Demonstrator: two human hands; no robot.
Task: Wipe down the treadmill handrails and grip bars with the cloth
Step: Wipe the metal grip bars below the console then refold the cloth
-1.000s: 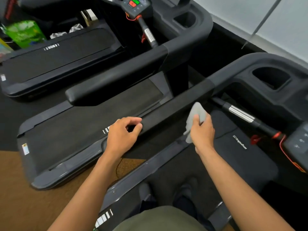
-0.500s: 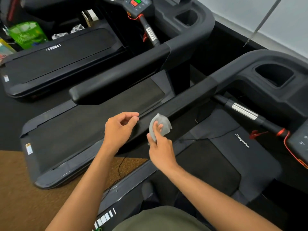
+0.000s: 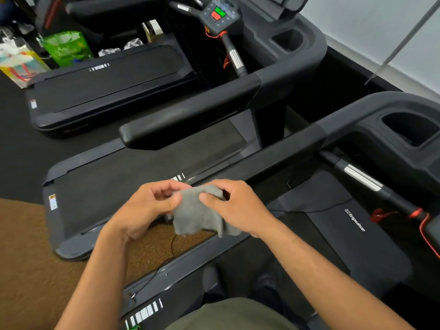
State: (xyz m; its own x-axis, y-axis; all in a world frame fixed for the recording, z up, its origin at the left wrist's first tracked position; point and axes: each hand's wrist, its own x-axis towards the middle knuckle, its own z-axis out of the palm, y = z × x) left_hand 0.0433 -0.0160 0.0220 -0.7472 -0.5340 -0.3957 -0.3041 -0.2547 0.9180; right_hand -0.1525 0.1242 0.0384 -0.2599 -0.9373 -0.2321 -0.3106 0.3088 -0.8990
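A small grey cloth (image 3: 197, 215) hangs spread between my two hands in the middle of the view. My left hand (image 3: 145, 208) pinches its left edge, and my right hand (image 3: 235, 208) pinches its upper right edge. Both hands hover just in front of the black left handrail (image 3: 273, 153) of the treadmill I stand on, without touching it. Further right, a grip bar (image 3: 362, 178) with a silver sensor band runs toward the console. The handrail's near end is hidden behind my hands.
A second treadmill stands to the left with its own black handrail (image 3: 190, 115), grip bar (image 3: 234, 57) and console (image 3: 219, 13). A third treadmill deck (image 3: 107, 84) lies beyond. Bags (image 3: 66, 47) sit at the far left. A red safety cord (image 3: 426, 229) hangs at the right.
My right hand has drawn back from the handrail with the cloth. My left hand has let go of the rail and taken hold of the cloth, which is now spread between both hands.
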